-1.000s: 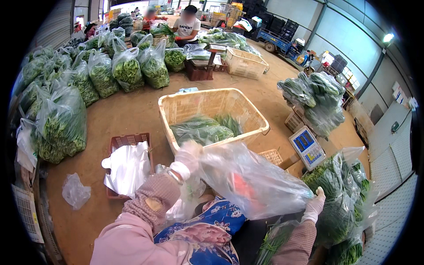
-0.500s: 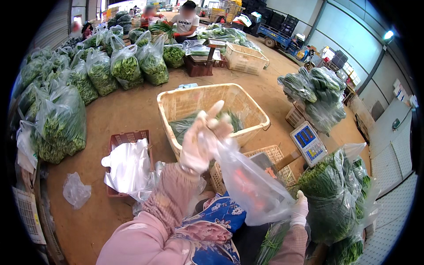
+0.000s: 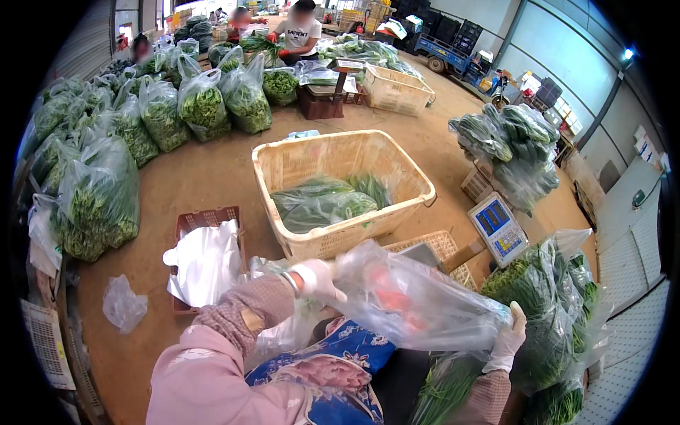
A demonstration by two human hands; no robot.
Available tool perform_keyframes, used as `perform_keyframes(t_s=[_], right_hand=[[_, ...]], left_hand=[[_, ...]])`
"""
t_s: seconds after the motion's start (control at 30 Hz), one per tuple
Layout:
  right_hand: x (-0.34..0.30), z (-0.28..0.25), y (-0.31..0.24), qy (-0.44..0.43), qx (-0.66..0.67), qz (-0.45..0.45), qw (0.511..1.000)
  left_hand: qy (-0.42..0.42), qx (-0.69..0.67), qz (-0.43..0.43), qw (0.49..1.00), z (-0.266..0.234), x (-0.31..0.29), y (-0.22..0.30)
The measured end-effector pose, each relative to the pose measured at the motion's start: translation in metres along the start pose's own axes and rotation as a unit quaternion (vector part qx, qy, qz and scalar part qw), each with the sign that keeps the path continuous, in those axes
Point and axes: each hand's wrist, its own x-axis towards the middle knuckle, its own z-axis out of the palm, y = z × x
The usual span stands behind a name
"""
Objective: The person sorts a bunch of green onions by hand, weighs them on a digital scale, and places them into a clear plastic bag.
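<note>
A clear plastic bag [image 3: 418, 301] with a red print is stretched between my hands above my lap. My left hand [image 3: 319, 279], in a pale glove, pinches its left end; motion blurs the fingers a little. At the bag's right end, my gloved right hand [image 3: 508, 338] grips the film with the thumb up. Below the right hand, long thin green stalks [image 3: 443, 393] lie in clear plastic beside my leg. In front stands a large cream crate [image 3: 340, 241] with bagged greens [image 3: 322, 205] inside.
To the left, a dark red crate [image 3: 185, 223] bears a stack of flat white bags [image 3: 205, 265]. A digital scale display [image 3: 498, 228] and bagged greens [image 3: 528, 319] stand at the right. Many filled bags [image 3: 99, 191] line the far left. Two or more people work at the back.
My left hand has come down and left from in front of the crate. My right hand has moved up and right, and the bag is now spread wider between them.
</note>
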Motion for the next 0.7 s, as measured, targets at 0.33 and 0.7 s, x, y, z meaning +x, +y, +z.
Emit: perform_keyframes(t_s=[0.33,0.7], right_hand=[[-0.004,0.000,0.047,-0.032,-0.140,0.082,0.986],[-0.061,0.044,-0.023,-0.324,0.184,0.201,0.906]], left_hand=[[-0.224,-0.593,0.281,0.721,-0.037,-0.035,0.076],[0.283,-0.917,-0.040,0.279,-0.020,0.099,-0.084]])
